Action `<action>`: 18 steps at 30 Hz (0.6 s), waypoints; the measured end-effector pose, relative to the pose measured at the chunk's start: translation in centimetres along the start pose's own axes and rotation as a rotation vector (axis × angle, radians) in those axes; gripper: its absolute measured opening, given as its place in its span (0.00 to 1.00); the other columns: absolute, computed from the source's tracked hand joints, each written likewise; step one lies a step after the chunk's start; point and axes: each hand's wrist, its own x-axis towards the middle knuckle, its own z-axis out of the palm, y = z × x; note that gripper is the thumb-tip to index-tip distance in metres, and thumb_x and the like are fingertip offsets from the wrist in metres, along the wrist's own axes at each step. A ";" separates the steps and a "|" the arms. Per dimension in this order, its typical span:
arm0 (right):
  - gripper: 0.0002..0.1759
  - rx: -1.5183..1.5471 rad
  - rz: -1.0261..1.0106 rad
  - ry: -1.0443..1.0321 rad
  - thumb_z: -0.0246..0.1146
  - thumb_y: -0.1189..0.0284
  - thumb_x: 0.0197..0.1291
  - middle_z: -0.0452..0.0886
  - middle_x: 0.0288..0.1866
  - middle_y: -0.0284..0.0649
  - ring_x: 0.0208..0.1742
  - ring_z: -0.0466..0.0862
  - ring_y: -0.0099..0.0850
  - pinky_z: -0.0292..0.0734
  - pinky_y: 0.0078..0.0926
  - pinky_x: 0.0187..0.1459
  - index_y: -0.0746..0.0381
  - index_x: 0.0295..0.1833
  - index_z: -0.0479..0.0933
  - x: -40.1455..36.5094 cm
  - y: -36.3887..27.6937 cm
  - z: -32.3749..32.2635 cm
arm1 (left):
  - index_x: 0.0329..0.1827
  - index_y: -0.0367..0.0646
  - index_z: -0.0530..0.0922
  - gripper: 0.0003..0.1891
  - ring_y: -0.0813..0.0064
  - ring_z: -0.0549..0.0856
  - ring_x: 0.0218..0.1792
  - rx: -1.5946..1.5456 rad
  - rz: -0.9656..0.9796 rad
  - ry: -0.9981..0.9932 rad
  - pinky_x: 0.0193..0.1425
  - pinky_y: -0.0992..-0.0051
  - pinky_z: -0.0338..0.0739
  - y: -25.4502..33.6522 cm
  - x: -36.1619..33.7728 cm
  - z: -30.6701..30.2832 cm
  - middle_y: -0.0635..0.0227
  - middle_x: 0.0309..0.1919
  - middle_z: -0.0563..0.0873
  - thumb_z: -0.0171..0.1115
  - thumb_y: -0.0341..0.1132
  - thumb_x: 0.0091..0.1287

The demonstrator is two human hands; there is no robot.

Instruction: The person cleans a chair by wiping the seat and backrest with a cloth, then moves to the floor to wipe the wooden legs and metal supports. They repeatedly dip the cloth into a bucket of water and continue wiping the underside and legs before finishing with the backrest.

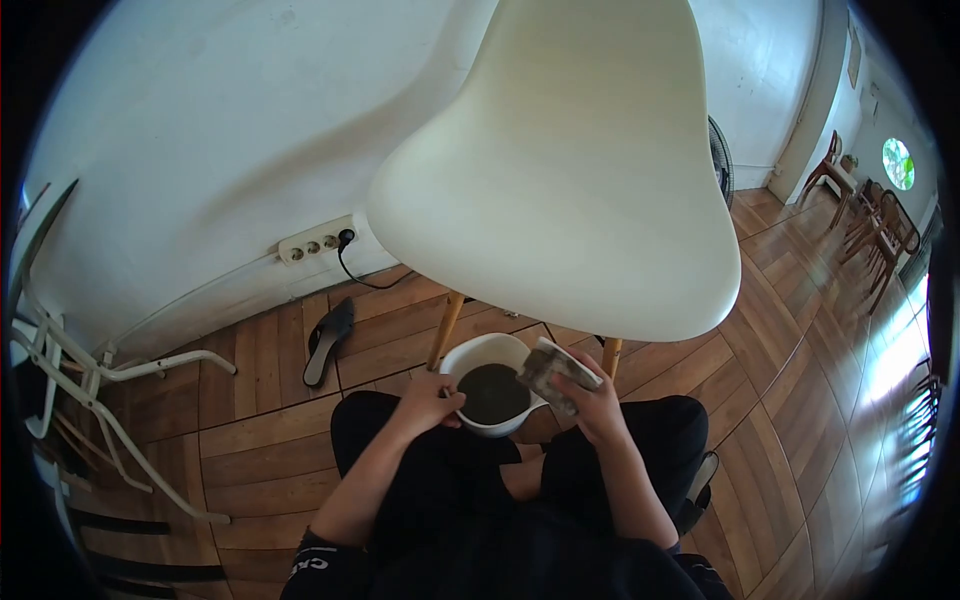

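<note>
A white plastic basin (520, 349) with dark, murky water (492, 394) in it stands low between my knees. My left hand (430, 402) is closed at the basin's left rim, fingers curled over the edge. Above the right side of the basin, my right hand (594, 400) grips a folded cloth (552, 374), white with grey-brown dirty patches. The cream-white chair (570, 190) rises right in front of me, its wooden front legs close behind the basin.
A power strip (312, 243) with a black plug is fixed low on the wall. One dark slipper (328, 342) lies on the wooden floor. White metal chair legs (110, 405) stand at left, a black fan (719, 163) behind the chair, and wooden chairs (884, 235) far right.
</note>
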 end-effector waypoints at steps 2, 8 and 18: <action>0.19 -0.529 -0.071 0.023 0.63 0.77 0.58 0.80 0.46 0.39 0.50 0.79 0.27 0.75 0.26 0.51 0.65 0.56 0.74 1.5 1.2 0.3 | 0.29 0.36 0.74 0.10 0.74 0.86 0.22 -0.016 -0.007 0.017 0.24 0.80 0.80 -0.9 1.2 2.0 0.62 0.22 0.82 0.61 0.33 0.64; 0.21 -1.267 -0.283 -0.275 0.60 0.78 0.52 0.79 0.49 0.50 0.51 0.80 0.45 0.75 0.39 0.51 0.64 0.54 0.74 6.5 9.1 -0.6 | 0.30 0.37 0.74 0.08 0.75 0.86 0.23 0.007 -0.025 0.124 0.25 0.79 0.77 -3.4 3.1 6.1 0.63 0.21 0.82 0.61 0.33 0.62; 0.16 -1.759 0.171 -0.540 0.57 0.76 0.55 0.82 0.43 0.51 0.48 0.82 0.46 0.77 0.41 0.49 0.63 0.50 0.73 8.6 14.3 0.6 | 0.26 0.38 0.74 0.10 0.75 0.85 0.22 0.117 0.125 0.186 0.25 0.77 0.75 -6.5 2.9 5.8 0.63 0.18 0.81 0.63 0.34 0.59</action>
